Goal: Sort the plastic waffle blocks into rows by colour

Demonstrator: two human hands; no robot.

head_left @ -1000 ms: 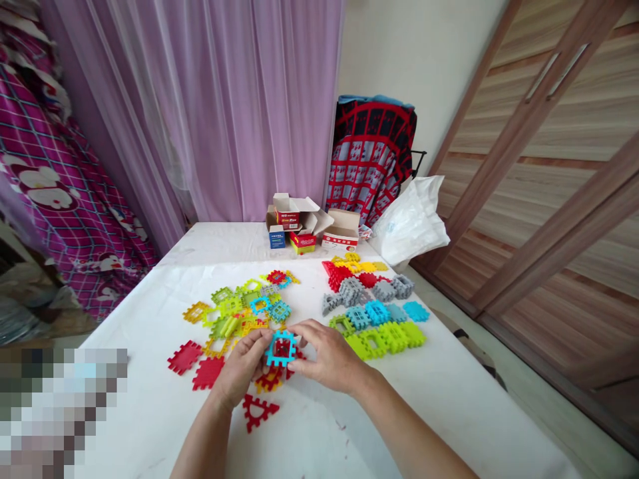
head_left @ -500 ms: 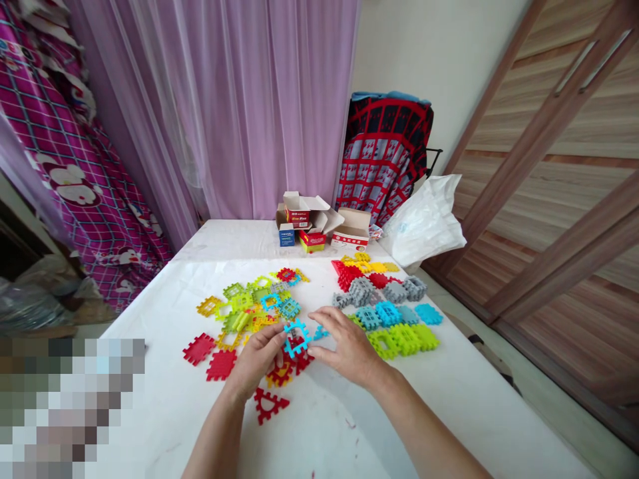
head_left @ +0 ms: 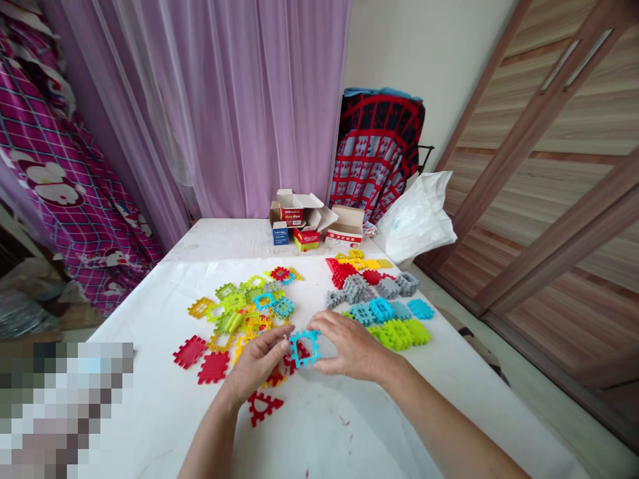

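Note:
A blue square frame tile (head_left: 305, 348) with toothed edges is pinched between both hands just above the white table (head_left: 150, 412). My left hand (head_left: 253, 367) grips its left side with thumb and fingers closed. My right hand (head_left: 351, 347) holds its right side, fingers curled over the top. Red and yellow tiles (head_left: 276, 378) lie under the hands. A red triangular tile (head_left: 262, 406) rests near my left wrist.
A loose heap of green, yellow and blue tiles (head_left: 244, 306) lies left of centre, with red square tiles (head_left: 202, 359) nearer. Stacked red, grey, blue and green tiles (head_left: 382, 306) sit at right. Small cardboard boxes (head_left: 309, 226) and a white plastic bag (head_left: 417, 216) stand at the far edge.
The blue frame tile, tilted half a second ago, now faces me between both hands. My right hand has closed onto its right side.

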